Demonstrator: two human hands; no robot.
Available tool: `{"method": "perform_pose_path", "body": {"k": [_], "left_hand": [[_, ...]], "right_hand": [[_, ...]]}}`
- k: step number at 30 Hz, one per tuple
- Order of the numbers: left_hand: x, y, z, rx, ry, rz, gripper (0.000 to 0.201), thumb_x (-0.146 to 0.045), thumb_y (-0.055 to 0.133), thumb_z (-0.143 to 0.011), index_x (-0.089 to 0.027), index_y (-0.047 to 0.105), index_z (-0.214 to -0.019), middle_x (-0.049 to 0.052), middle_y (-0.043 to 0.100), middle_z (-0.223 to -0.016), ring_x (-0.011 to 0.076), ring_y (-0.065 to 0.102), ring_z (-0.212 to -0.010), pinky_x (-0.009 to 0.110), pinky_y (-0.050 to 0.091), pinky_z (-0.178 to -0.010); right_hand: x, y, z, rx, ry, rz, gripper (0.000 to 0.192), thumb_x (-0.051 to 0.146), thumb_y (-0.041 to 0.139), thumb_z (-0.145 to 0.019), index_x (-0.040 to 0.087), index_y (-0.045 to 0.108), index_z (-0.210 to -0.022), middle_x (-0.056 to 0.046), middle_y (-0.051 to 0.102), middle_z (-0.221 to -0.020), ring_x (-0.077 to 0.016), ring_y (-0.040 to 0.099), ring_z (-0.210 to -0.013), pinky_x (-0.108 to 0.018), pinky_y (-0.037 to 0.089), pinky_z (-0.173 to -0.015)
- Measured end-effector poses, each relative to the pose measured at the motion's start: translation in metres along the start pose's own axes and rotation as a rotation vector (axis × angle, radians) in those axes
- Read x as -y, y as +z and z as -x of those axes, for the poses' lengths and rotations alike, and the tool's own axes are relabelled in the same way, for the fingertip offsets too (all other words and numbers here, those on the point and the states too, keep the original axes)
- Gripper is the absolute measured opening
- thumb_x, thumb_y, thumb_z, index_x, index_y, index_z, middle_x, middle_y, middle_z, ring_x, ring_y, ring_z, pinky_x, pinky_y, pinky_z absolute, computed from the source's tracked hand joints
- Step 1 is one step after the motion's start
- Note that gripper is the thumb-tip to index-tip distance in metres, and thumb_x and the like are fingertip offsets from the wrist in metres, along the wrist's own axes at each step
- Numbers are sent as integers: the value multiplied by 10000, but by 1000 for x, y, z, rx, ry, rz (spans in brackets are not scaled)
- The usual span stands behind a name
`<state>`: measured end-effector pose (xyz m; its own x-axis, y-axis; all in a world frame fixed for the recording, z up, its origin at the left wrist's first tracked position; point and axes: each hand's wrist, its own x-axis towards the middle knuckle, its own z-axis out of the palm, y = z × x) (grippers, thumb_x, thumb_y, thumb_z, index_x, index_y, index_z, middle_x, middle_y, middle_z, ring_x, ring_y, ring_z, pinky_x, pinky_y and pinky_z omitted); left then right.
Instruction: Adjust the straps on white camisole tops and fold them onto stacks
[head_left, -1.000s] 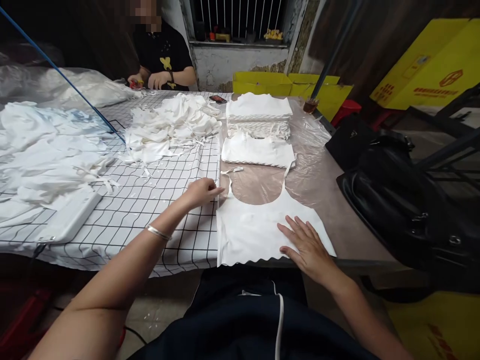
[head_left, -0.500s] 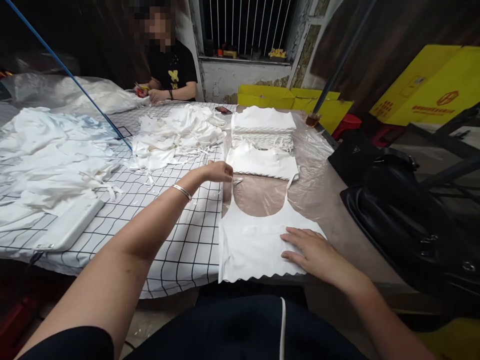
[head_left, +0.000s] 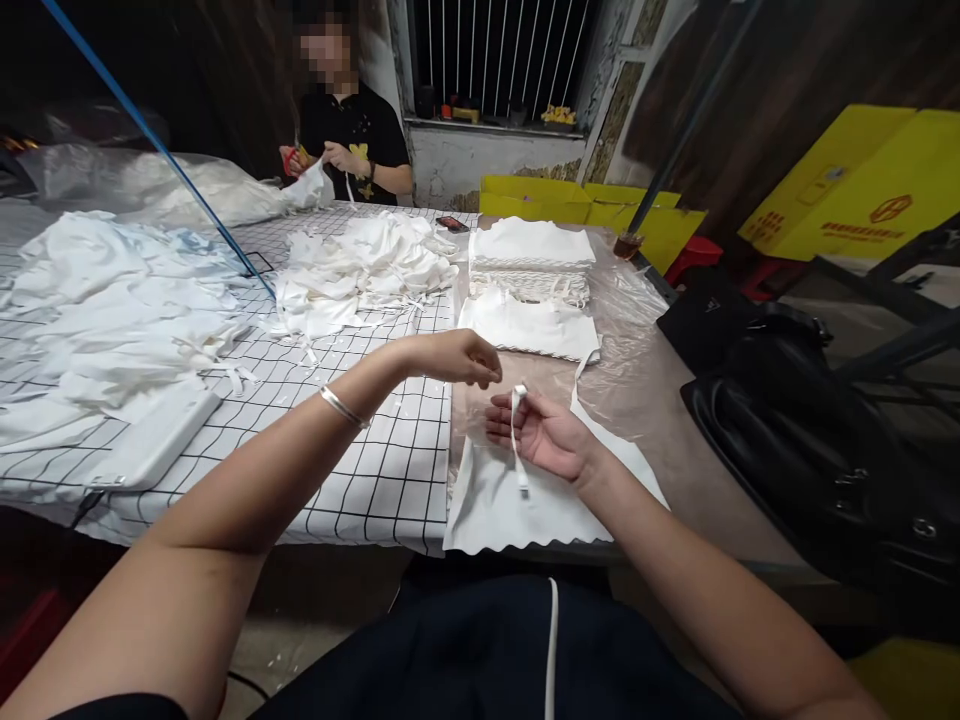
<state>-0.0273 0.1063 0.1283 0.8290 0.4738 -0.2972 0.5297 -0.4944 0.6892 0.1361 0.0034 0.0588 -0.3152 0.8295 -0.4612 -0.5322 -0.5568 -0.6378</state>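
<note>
A white camisole top point(head_left: 540, 512) with a scalloped hem lies flat at the table's front edge. Above it, my right hand point(head_left: 553, 437) is turned palm up. Its thumb and fingers pinch a narrow white strap point(head_left: 515, 440), whose lower end dangles over the fabric. The other strap point(head_left: 577, 380) runs up from the top's right side. Just left of and above the right fingertips is my left hand point(head_left: 459, 357), fingers curled together. Whether anything sits inside it is hidden.
Behind are stacked folded white tops point(head_left: 532, 245) and another folded top point(head_left: 529, 325). Loose white garments point(head_left: 367, 270) pile up leftward, near a white device point(head_left: 154, 440). A black bag point(head_left: 795, 440) stands right. Across the table, a person holds red-handled scissors point(head_left: 291, 160) and white cloth.
My right hand has lifted off the top, turned palm up and taken the strap. My left hand has moved right, closer to it. The person opposite has raised white cloth.
</note>
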Motion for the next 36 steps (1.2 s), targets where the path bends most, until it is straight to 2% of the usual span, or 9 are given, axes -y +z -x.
{"method": "perform_pose_path", "body": {"k": [2, 8, 12, 14, 19, 22, 27, 31, 36], "left_hand": [[14, 14, 0, -71, 1, -30, 416, -253, 604, -719, -175, 680, -1120, 86, 674, -1162, 229, 612, -1038, 322, 469, -882], [25, 55, -6, 100, 188, 136, 492, -211, 623, -673, -186, 616, -1165, 50, 662, -1165, 225, 595, -1070, 299, 457, -905], [29, 71, -16, -65, 20, 16, 195, -312, 570, -788, -165, 679, -855, 38, 695, -914, 196, 617, -865, 322, 434, -844], [35, 75, -20, -169, -54, -52, 253, -289, 487, -838, -161, 680, -735, 33, 688, -872, 193, 610, -843, 357, 395, -880], [47, 81, -19, -282, -128, -80, 254, -197, 491, -808, -211, 744, -832, 31, 683, -1000, 238, 589, -979, 402, 315, -916], [46, 90, -16, -321, -74, -117, 221, -251, 590, -783, -241, 756, -929, 43, 672, -1011, 263, 562, -1021, 409, 289, -906], [40, 101, -10, -450, 46, -90, 231, -370, 581, -847, -245, 764, -915, 39, 663, -938, 252, 555, -992, 434, 249, -911], [39, 102, -7, -530, 54, -43, 248, -327, 547, -867, -235, 763, -947, 41, 661, -937, 240, 568, -970, 432, 255, -901], [39, 99, -10, -557, 35, -107, 273, -307, 514, -901, -268, 764, -1002, 44, 664, -933, 240, 558, -981, 440, 257, -904]], "right_hand": [[4, -2, 5, -38, 8, 31, 376, 220, 344, -1018, 125, 661, -839, -56, 695, -733, -140, 672, -689, -307, 550, -782], [11, -2, 14, -44, 32, 182, 375, 265, 388, -999, 130, 667, -789, -45, 668, -687, -128, 611, -584, -271, 508, -631], [12, -8, 20, -44, -62, 352, 187, 263, 590, -896, 140, 693, -801, -37, 678, -712, -127, 614, -666, -265, 473, -705], [13, -14, 29, -35, -98, 479, 194, 338, 694, -824, 145, 709, -810, -41, 684, -732, -138, 611, -716, -268, 444, -726], [11, -22, 57, 43, -37, 897, 355, 497, 757, -740, 150, 736, -806, -57, 698, -780, -173, 596, -793, -297, 411, -779], [6, -23, 67, 79, 44, 1063, 375, 522, 746, -742, 156, 727, -825, -51, 703, -790, -170, 584, -756, -288, 411, -722], [-4, -25, 62, 84, 5, 1077, 445, 591, 663, -790, 163, 711, -903, -57, 710, -859, -183, 593, -813, -303, 432, -768], [-8, -21, 42, -61, -175, 966, 472, 610, 688, -754, 186, 706, -960, -57, 689, -1007, -217, 595, -974, -330, 434, -851], [-11, -11, 15, -42, -120, 788, 405, 547, 796, -653, 169, 701, -762, -44, 695, -861, -192, 598, -915, -323, 422, -870]]}}
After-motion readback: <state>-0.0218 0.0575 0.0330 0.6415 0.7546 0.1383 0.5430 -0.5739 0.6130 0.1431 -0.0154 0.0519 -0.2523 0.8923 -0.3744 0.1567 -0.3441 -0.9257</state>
